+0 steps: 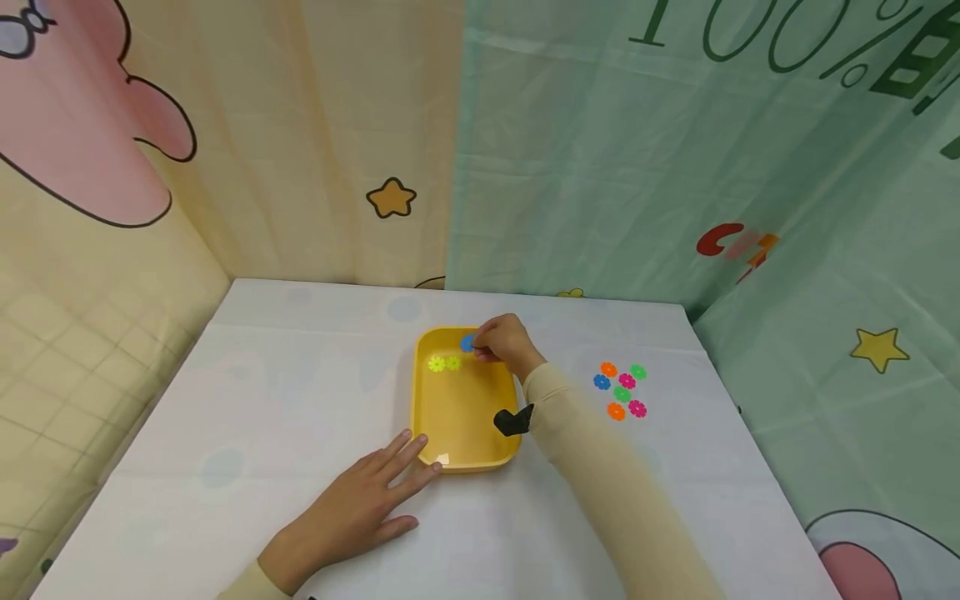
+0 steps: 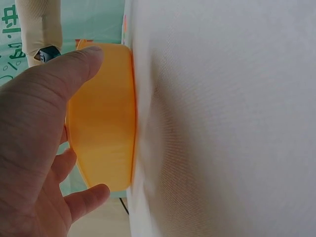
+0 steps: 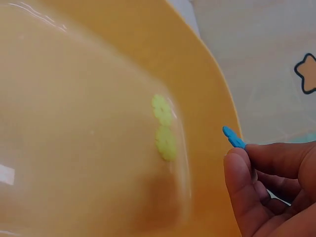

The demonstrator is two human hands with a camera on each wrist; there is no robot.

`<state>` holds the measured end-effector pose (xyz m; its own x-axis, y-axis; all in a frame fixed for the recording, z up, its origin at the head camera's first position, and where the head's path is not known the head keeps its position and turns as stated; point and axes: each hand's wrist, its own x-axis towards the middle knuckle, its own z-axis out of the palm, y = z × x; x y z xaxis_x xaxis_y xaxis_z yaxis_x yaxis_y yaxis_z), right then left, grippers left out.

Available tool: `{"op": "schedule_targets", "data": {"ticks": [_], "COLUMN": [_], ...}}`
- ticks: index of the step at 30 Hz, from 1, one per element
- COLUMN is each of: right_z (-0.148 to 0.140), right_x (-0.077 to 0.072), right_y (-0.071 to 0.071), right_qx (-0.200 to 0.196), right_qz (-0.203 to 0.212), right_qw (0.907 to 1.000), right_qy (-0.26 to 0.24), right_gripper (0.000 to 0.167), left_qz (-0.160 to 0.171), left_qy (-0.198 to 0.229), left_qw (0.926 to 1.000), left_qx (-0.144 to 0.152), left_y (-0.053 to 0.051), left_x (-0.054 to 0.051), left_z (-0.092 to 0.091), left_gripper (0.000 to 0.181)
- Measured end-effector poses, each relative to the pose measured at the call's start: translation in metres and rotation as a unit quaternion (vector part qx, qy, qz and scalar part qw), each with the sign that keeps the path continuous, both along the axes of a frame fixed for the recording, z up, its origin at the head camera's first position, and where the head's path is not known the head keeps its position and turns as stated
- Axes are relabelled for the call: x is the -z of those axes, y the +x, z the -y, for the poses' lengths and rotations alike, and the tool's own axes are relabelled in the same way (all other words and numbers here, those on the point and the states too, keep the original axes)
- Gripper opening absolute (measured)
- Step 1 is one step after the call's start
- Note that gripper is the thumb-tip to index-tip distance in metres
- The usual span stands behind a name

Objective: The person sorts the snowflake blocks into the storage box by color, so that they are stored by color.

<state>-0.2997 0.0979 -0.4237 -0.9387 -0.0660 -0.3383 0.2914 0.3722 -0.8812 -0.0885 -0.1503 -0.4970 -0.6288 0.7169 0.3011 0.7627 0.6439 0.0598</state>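
My right hand (image 1: 506,342) pinches a blue flower-shaped plastic piece (image 1: 468,343) between thumb and forefinger, over the far end of a yellow tray (image 1: 465,417). In the right wrist view the blue piece (image 3: 234,138) is seen nearly edge-on, above the tray floor. Two yellow-green flower pieces (image 1: 445,363) lie side by side inside the tray, near its far end. My left hand (image 1: 360,500) is spread at the tray's near left corner, its fingertips at the rim. The left wrist view has the fingers and thumb loosely around the tray's outer wall (image 2: 103,118).
Right of the tray lies a loose group of several flower pieces (image 1: 622,393) in orange, green, pink and blue. A white cloth (image 1: 300,400) covers the table. Printed curtains (image 1: 570,167) hang behind and at both sides.
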Motion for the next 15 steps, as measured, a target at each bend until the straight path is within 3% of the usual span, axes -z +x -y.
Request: {"op": "schedule_targets", "data": {"ticks": [8,15], "right_z": [0.029,0.043], "right_x": [0.021,0.026], "right_y": [0.007,0.015], "right_qx": [-0.024,-0.045], "right_qz": [0.009,0.036], "right_qw": [0.9972,0.9932], "right_qy": [0.071,0.101], "right_gripper": [0.004,0.008], "left_qz": [0.008,0.015], "left_qy": [-0.001,-0.002], "left_qw": [1.0000,0.9999], "left_qx": [0.001,0.001], "left_y": [0.000,0.001], "left_x": [-0.002,-0.005], "left_z": [0.000,0.000], "left_gripper": [0.077,0.077]}}
